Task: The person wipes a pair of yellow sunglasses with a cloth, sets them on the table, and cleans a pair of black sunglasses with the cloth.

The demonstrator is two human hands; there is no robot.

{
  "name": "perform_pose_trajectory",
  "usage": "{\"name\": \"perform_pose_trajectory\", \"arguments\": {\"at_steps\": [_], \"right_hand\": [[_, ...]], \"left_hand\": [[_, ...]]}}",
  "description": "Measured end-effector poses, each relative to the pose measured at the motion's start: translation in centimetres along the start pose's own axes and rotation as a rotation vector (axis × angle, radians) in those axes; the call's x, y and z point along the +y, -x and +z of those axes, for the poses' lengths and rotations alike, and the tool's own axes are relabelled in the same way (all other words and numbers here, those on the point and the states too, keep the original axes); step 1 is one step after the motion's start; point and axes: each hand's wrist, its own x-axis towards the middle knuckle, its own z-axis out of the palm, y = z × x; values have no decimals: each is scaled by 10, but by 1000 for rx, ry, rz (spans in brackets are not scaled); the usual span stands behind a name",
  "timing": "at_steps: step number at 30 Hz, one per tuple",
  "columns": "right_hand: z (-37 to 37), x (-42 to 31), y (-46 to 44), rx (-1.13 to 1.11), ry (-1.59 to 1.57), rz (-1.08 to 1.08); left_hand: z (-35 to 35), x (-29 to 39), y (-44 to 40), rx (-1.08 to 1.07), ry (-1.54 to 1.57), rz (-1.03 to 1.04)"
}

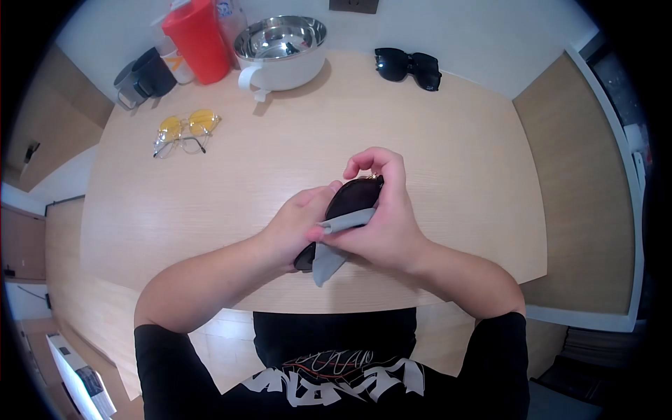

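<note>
A pair of dark-lensed sunglasses (pixel 355 197) with a gold-coloured bit of frame at the top is held between both hands, tilted above the front of the table. My left hand (pixel 297 218) grips the lower-left side, its fingers partly hidden behind the dark lens. A grey cloth (pixel 330 263) lies against the lenses and hangs down below them. My right hand (pixel 393 217) pinches the cloth against the sunglasses, with the thumb across the front and the index finger curled over the top edge.
At the back left of the table (pixel 462 161) lie yellow-lensed glasses (pixel 203 122) and clear glasses (pixel 190 145). Behind stand dark mugs (pixel 159 72), a red pitcher (pixel 199 43) and a white-handled steel bowl (pixel 283 66). Black sunglasses (pixel 408 68) rest near the wall.
</note>
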Motion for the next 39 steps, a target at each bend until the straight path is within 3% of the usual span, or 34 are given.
{"name": "perform_pose_trajectory", "arguments": {"at_steps": [3, 6, 10, 13, 16, 23, 28, 31, 32, 33, 35, 39], "right_hand": [[-10, -5, -9, 17, -232, 252], [-13, -12, -20, 145, -443, 356], [0, 4, -3, -31, -27, 120], [-6, 2, -9, -15, -181, 219], [-17, -10, -24, 129, -557, 426], [0, 0, -7, -107, -362, 325], [-24, -9, -30, 151, -617, 481], [-23, -4, -28, 56, -589, 478], [-22, 0, -21, -91, -395, 449], [-11, 4, -14, -145, -546, 435], [-7, 6, -13, -195, -562, 377], [-27, -7, -28, -3, -508, 510]], "left_hand": [[6, -1, 0, 18, 79, 7], [-1, 3, 0, -33, 161, -108], [6, 10, 1, -26, 198, -70], [11, 9, 1, 19, 208, -38], [1, 5, -4, 8, 171, -110], [-2, 10, -4, -81, 259, -126], [-7, 4, -8, -58, 307, -174], [-10, 1, -12, -52, 350, -140], [-9, 0, -12, -45, 320, -131], [-7, 2, -10, -38, 288, -124], [-3, 4, -9, -46, 322, -121], [-19, -1, -14, -186, 291, -153]]}}
